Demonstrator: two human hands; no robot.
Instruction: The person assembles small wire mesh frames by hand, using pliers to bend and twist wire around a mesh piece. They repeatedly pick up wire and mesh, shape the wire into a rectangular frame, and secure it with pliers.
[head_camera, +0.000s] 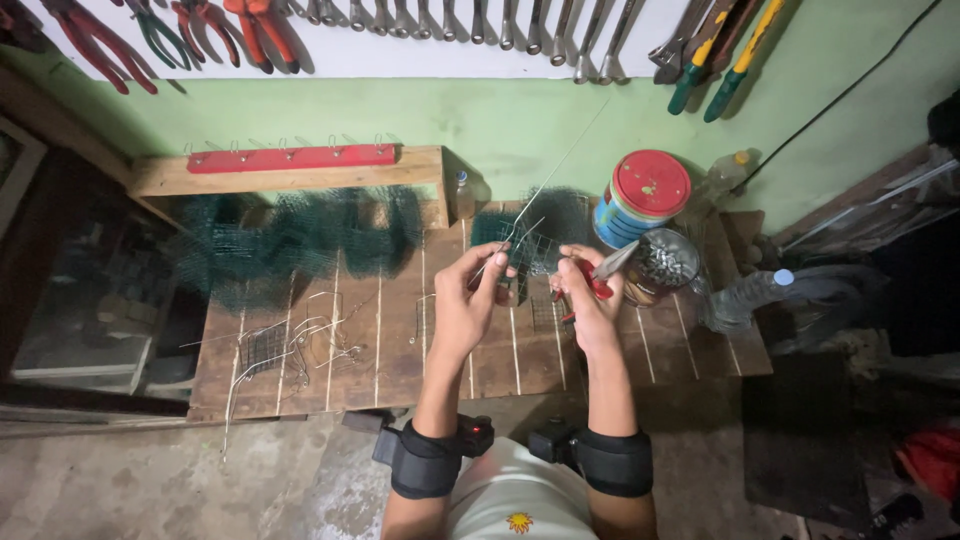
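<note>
Low wooden plank worktop (400, 350), boards running front to back with pale gaps between, standing on a stained concrete floor (150, 480). Along the back left, a raised wooden ledge (290, 172) with a red hook strip (290, 157) on top. Heaped dark green wire mesh (290, 240) across the left rear, a second green mesh clump (555, 215) at centre rear. Loose bent wire pieces (300, 345) scattered front left. On the right rear, a tin with red lid (645, 195), a shiny metal can (662, 265) just beside it, a clear plastic bottle (745, 295) lying on its side at the right edge. Small bottle (461, 192) upright by the ledge end.
</note>
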